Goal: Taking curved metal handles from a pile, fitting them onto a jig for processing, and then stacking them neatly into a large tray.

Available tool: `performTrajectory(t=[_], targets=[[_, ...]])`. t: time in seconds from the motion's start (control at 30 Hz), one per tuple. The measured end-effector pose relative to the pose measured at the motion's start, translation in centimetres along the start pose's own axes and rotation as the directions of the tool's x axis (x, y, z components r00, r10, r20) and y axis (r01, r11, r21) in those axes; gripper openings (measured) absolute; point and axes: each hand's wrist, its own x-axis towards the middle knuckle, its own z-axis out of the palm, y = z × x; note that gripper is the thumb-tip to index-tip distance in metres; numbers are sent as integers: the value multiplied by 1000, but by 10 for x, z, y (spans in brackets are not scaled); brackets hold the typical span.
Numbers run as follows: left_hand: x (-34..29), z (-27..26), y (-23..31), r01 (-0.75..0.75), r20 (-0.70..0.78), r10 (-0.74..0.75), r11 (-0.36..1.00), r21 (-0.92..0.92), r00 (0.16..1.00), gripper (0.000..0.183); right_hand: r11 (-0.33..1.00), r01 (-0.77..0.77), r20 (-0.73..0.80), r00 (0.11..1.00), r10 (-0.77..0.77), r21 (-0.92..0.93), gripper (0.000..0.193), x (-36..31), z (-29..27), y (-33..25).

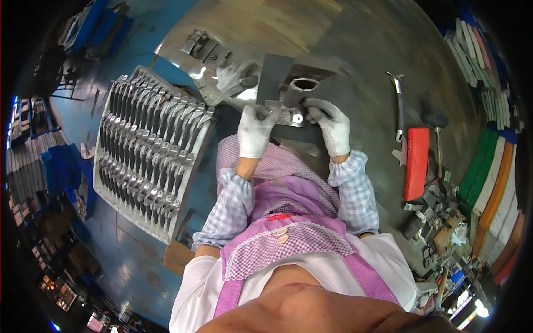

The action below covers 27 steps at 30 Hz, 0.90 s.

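Here, a flat metal piece is gripped crosswise between left hand and right hand, both clamped at its ends, just before a dark tube on the table.

My gloved left hand is curled closed. My right hand sits just beside it, fingers bent. Both forearms reach forward.

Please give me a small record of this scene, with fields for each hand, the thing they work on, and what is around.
left hand: gloved, gripping the near edge of a flat metal piece
right hand: gloved, fingers on the same piece, right side
fixture: dark metal tube standing behind the piece on a dark block
left side: grey tray filled with rows of metal parts
right side: red flat box, hammer
spare glove: lying on the table
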Motion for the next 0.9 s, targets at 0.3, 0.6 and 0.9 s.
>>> performTrajectory(t=[0.3,0.6,0.9], targets=[[-3,5,-8,209,83,-209,978,7,975,38,910,244,-102,951,-293,-335,14,-15,7,24],[1,-6,5,202,62,-205,978,51,977,34,931,141,92,989,-117,-337,24,6,-1,2],[-11,-144,-5,334,611,233,665,-668,757,33,113,776,543,529,-653,-620,34,-34,134,-37]])
